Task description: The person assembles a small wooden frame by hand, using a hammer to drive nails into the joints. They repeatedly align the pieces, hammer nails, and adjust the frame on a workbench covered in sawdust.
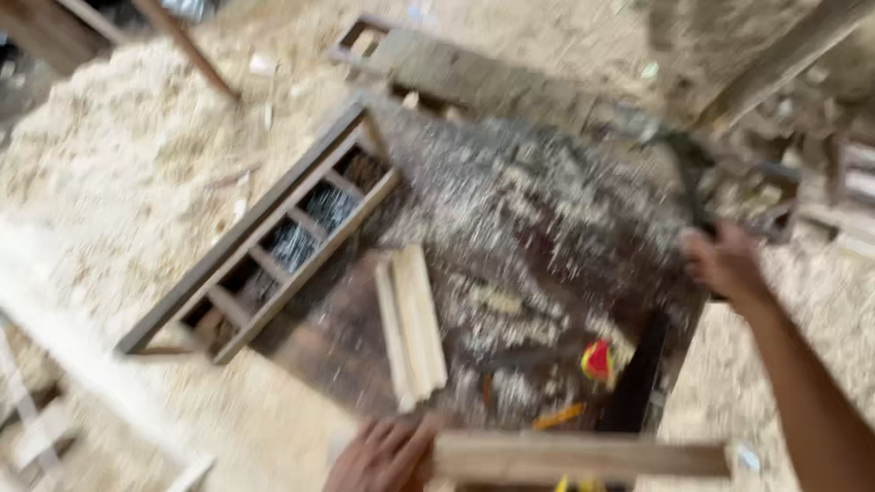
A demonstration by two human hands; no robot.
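Against the left hand [383, 458] grip lies a wooden board [579, 458].

place: woodworking shop | signs: sawdust [118, 137] everywhere; partitioned nail tray [264, 241]; wood strips [412, 323]

A tray [264, 241] of compartments lies at the left edge of the worktop [529, 219], with slats [410, 323] just right of it. A plank [574, 457] lies at the bottom edge, a tape [597, 361] above it. Sawdust [118, 146] fills the upper left.
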